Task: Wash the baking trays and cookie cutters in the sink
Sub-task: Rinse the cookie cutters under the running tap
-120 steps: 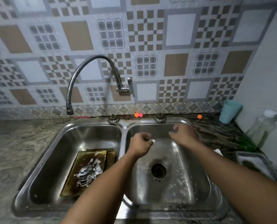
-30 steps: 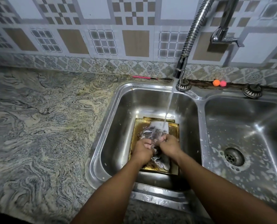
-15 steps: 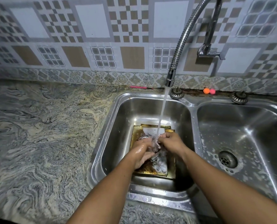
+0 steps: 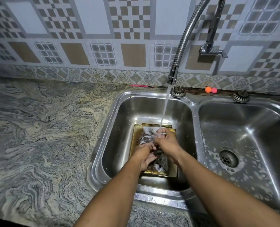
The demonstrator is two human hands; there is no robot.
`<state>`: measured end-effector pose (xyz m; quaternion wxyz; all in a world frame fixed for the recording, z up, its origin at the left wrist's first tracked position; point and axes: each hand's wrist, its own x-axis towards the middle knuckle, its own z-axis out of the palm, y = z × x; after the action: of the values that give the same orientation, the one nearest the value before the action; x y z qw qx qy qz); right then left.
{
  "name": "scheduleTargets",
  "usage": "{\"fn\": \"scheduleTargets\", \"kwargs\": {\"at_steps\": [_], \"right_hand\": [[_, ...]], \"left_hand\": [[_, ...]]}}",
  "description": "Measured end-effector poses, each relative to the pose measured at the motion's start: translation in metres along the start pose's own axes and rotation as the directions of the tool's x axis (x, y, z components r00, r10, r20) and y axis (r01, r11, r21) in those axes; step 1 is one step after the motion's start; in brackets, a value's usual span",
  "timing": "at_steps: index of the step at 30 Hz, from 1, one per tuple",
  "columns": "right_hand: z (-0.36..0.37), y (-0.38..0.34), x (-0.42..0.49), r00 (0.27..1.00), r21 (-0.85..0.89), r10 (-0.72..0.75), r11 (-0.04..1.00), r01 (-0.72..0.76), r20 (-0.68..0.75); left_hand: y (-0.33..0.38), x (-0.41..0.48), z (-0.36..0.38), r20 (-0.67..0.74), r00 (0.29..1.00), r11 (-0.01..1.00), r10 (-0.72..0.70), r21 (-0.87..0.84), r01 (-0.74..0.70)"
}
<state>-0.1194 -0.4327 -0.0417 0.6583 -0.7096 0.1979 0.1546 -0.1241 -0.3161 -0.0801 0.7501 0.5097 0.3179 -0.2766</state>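
Gold baking tray (image 4: 136, 131) lies in the sink's left basin (image 4: 119, 128) under soapy cookie cutters (image 4: 145, 139), while the left hand (image 4: 144, 155) and right hand (image 4: 167, 145) meet curled beneath the tap stream (image 4: 164, 108), their hold unclear, so slick thin metal could slip or nick skin.

Dim, cool light is seen all round, and it is thrown down from overhead. Hard glare is caught on the steel of the sink (image 4: 195, 104), just beyond the fingers (image 4: 162, 131) and along the front rim below them. Deep shadow is pooled beneath the forearms. The water stream (image 4: 164, 110) above the fingers is smeared soft. Far left of the fingers the countertop (image 4: 37, 128) is bowed by wide-angle warp, and the tiles (image 4: 93, 17) above are curved and slightly softened.
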Motion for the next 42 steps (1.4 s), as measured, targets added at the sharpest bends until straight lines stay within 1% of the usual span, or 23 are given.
{"fn": "scheduleTargets", "kwargs": {"at_steps": [2,4,6,8,10,13,17,18,20,22,23,25,26,29,31,32,34,36,37,38,40,41,42], "right_hand": [[-0.001,-0.005,-0.001,1.000,0.031,0.006,0.999,-0.007,0.027],[-0.002,-0.010,0.001,0.999,0.046,-0.014,0.999,0.011,0.048],[-0.004,-0.011,0.004,0.998,-0.051,-0.066,0.996,0.067,0.023],[-0.009,-0.010,0.009,0.994,-0.194,-0.111,0.975,0.108,-0.004],[-0.016,-0.010,0.010,0.993,-0.293,-0.113,0.949,0.115,0.022],[-0.026,-0.011,0.008,0.987,-0.275,-0.152,0.948,0.158,0.042],[-0.034,-0.020,-0.006,0.954,-0.257,-0.262,0.921,0.293,0.149],[-0.034,-0.020,-0.007,0.945,-0.286,-0.277,0.904,0.318,0.174],[-0.035,-0.024,-0.010,0.929,-0.328,-0.314,0.872,0.364,0.196],[-0.038,-0.025,-0.011,0.924,-0.351,-0.340,0.855,0.381,0.174],[-0.039,-0.025,-0.011,0.926,-0.352,-0.341,0.857,0.376,0.161],[-0.043,-0.023,-0.012,0.936,-0.354,-0.321,0.866,0.352,0.145],[-0.044,-0.022,-0.012,0.942,-0.359,-0.307,0.871,0.336,0.136],[-0.044,-0.021,-0.013,0.943,-0.316,-0.306,0.889,0.332,0.129],[-0.039,-0.027,-0.016,0.931,-0.263,-0.328,0.895,0.360,0.159],[-0.036,-0.030,-0.017,0.929,-0.242,-0.328,0.900,0.363,0.174],[-0.028,-0.036,-0.019,0.927,-0.244,-0.324,0.899,0.364,0.189],[-0.024,-0.042,-0.020,0.931,-0.286,-0.318,0.889,0.358,0.177],[-0.023,-0.044,-0.021,0.936,-0.307,-0.313,0.886,0.348,0.159],[-0.024,-0.047,-0.023,0.940,-0.316,-0.313,0.886,0.340,0.136],[-0.031,-0.052,-0.025,0.948,-0.315,-0.300,0.894,0.319,0.109],[-0.036,-0.053,-0.024,0.949,-0.303,-0.299,0.899,0.316,0.103],[-0.039,-0.052,-0.022,0.950,-0.293,-0.299,0.903,0.314,0.094]], "left_hand": [[0.001,-0.004,-0.003,0.022,1.000,1.000,-0.018,-0.013,0.018],[0.001,-0.003,-0.004,-0.006,0.999,0.998,0.044,0.040,-0.044],[0.005,0.000,-0.003,-0.058,0.976,0.969,0.210,0.146,-0.200],[0.011,0.000,-0.001,-0.044,0.934,0.912,0.353,0.239,-0.334],[0.020,-0.004,0.002,0.000,0.909,0.871,0.417,0.287,-0.399],[0.023,-0.006,0.009,0.014,0.898,0.848,0.440,0.321,-0.421],[0.021,-0.005,0.017,-0.022,0.965,0.947,0.260,0.204,-0.250],[0.022,-0.009,0.018,-0.010,0.978,0.969,0.207,0.143,-0.203],[0.026,-0.014,0.019,0.085,0.988,0.991,0.127,-0.053,-0.123],[0.030,-0.020,0.019,0.202,0.971,0.975,0.127,-0.207,-0.085],[0.032,-0.023,0.020,0.229,0.962,0.967,0.148,-0.235,-0.093],[0.037,-0.026,0.023,0.235,0.951,0.958,0.201,-0.249,-0.141],[0.039,-0.026,0.024,0.207,0.953,0.955,0.222,-0.246,-0.169],[0.044,-0.030,0.026,0.110,0.965,0.968,0.238,-0.108,-0.227],[0.044,-0.028,0.024,0.066,0.978,0.977,0.198,0.060,-0.202],[0.044,-0.031,0.023,0.079,0.984,0.981,0.159,0.099,-0.167],[0.042,-0.037,0.025,0.128,0.984,0.990,0.125,0.043,-0.132],[0.041,-0.041,0.028,0.088,0.976,0.979,0.201,-0.043,-0.198],[0.041,-0.042,0.029,0.036,0.964,0.965,0.263,-0.015,-0.262],[0.040,-0.039,0.029,-0.021,0.943,0.940,0.332,0.084,-0.329],[0.039,-0.034,0.029,-0.082,0.855,0.805,0.512,0.393,-0.445],[0.040,-0.031,0.029,-0.080,0.818,0.738,0.569,0.489,-0.466],[0.041,-0.029,0.029,-0.073,0.793,0.697,0.605,0.531,-0.483]]}}
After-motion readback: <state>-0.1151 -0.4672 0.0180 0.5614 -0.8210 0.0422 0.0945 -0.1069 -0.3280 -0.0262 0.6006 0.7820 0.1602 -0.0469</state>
